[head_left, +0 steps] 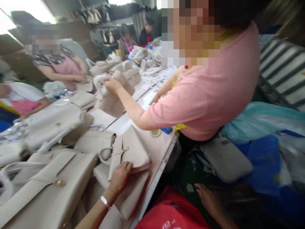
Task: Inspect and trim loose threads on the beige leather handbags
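A beige handbag (137,149) with a small gold clasp lies tilted on the pile at the table's front edge. My left hand (121,176), a silver watch at its wrist, has its fingers curled over the bag's near edge. Beneath that bag lies another beige handbag (137,190). To the left is a larger beige handbag (64,190) with a gold clasp and a white-wrapped handle. Away from the table, low on the right, my right hand (207,197) hangs over the dark floor, slightly blurred, fingers stretched out and holding nothing visible.
Close by, a person in a pink top (190,101) handles another handbag (116,98). Several people work across the table (158,152). A grey bag (226,159) rests beside blue and teal plastic sheeting (257,162) at right. Red cloth (171,210) is directly below me.
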Available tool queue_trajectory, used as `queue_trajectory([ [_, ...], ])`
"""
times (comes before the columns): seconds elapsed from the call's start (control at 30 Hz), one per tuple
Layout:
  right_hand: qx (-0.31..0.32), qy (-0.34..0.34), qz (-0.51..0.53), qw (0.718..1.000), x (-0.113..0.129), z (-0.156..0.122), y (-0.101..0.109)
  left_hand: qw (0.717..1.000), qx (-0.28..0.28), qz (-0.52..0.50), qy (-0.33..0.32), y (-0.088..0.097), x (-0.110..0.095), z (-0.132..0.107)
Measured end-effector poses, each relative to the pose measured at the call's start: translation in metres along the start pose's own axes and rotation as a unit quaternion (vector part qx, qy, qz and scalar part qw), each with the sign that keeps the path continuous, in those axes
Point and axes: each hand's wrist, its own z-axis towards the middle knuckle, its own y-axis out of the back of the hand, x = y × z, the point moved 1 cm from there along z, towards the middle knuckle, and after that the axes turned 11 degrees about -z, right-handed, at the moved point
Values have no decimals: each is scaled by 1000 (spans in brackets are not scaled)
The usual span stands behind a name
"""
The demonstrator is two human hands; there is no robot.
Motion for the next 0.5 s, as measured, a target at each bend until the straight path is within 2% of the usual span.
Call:
queue_trajectory([
  [0.07,31,89,28,995,53,49,16,995,-73,-48,41,32,-2,5],
  [0.13,29,179,65,981,122,77,42,974,-171,-127,75,72,-2,1],
  [0.2,-10,255,99,962,193,85,73,935,-250,-226,110,109,-3,-13],
  [0.27,-54,337,126,932,253,78,101,873,-297,-349,167,136,-7,-36],
  [0.3,-71,379,137,912,277,72,112,830,-313,-416,198,143,-10,-47],
  [0.37,-96,454,151,873,316,61,129,737,-331,-542,232,146,-18,-69],
  [0.43,-98,506,150,843,343,54,135,661,-333,-630,235,136,-25,-84],
  [0.5,-59,546,131,825,362,51,128,611,-332,-679,236,116,-30,-95],
])
